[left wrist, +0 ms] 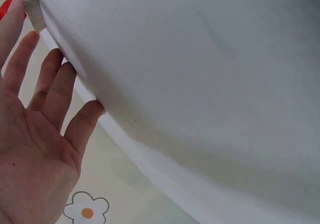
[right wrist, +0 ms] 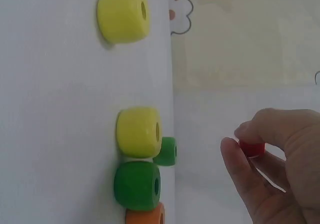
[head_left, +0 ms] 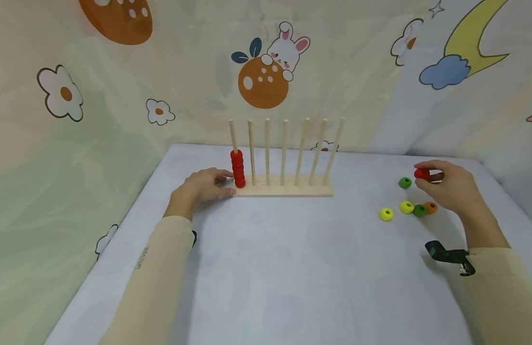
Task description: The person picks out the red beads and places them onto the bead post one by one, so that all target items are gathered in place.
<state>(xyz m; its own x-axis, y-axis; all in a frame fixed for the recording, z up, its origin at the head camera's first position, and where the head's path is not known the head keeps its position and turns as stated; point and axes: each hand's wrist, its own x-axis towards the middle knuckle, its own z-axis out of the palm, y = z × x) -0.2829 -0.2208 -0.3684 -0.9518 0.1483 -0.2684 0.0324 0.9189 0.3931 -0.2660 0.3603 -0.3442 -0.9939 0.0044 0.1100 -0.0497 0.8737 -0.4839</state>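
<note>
A wooden peg rack (head_left: 287, 192) with several upright pegs stands at the back of the table. Several red beads (head_left: 238, 168) are stacked on its leftmost peg. My left hand (head_left: 205, 184) holds the left end of the rack's base, thumb at the front corner and a finger farther back. In the left wrist view its other fingers (left wrist: 60, 92) extend loosely, and only a corner of the base shows. Over at the right, my right hand (head_left: 453, 184) pinches a red bead (head_left: 422, 174) between thumb and fingertips, raised above the table in the right wrist view (right wrist: 252, 148).
Loose beads lie near the right hand: two yellow (head_left: 386, 214) (head_left: 406, 207), two green (head_left: 405, 182) (head_left: 420, 211) and one orange (head_left: 431, 207). The white table (head_left: 283, 268) meets a patterned cloth (head_left: 197, 62) behind it.
</note>
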